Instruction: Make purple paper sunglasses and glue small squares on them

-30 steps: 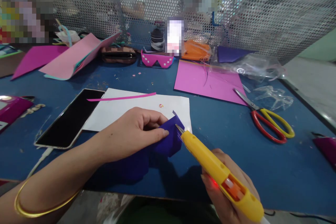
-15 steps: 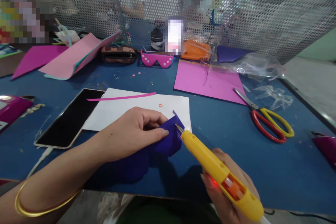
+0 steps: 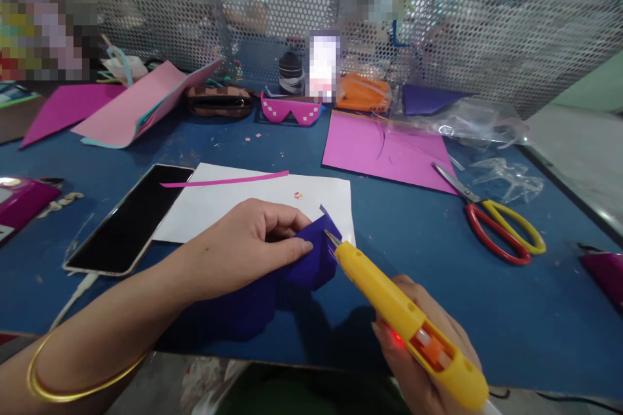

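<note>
My left hand pinches a folded piece of dark purple paper at the near middle of the blue table. My right hand is wrapped round a yellow glue gun with a red light lit near its grip. The gun's metal tip touches the right edge of the purple paper, just past my left fingertips. A gold bangle sits on my left forearm.
A white sheet with a pink strip lies behind my hands, a phone to its left. Red and yellow scissors and a pink sheet lie right. Pink paper glasses, folded pink card and clear plastic line the mesh screen.
</note>
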The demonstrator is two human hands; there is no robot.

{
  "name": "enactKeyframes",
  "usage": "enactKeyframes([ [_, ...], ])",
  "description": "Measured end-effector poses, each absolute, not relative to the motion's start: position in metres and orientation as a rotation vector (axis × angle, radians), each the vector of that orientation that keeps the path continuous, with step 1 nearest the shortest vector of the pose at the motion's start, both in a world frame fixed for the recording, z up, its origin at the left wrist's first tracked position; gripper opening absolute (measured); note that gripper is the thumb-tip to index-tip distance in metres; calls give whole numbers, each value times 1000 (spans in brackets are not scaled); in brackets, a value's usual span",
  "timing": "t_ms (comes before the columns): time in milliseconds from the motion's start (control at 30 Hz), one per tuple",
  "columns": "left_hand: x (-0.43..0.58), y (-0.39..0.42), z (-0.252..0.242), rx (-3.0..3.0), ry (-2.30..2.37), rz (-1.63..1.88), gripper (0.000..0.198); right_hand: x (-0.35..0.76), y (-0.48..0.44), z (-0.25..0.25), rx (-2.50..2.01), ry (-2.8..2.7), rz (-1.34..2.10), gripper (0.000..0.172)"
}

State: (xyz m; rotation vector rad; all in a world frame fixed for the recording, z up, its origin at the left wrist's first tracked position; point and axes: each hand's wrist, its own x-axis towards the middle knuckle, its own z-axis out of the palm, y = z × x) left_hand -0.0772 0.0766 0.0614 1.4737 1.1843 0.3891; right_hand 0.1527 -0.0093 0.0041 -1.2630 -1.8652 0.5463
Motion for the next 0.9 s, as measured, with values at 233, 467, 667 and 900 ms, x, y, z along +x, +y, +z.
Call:
enactKeyframes([
  [233,-78,76,61,1473,1171,398,16,153,-9,4,-1255,-1870,525,12],
  [467,-77,77,62,1461,1186,388,16,151,-9,4,-1267,-1847,539,14],
  [667,-76,77,63,1467,1183,400,16,152,-8,4,-1255,-1867,519,12],
  [900,-76,78,61,1458,1185,402,15,156,-7,3,-1234,-1920,509,13],
])
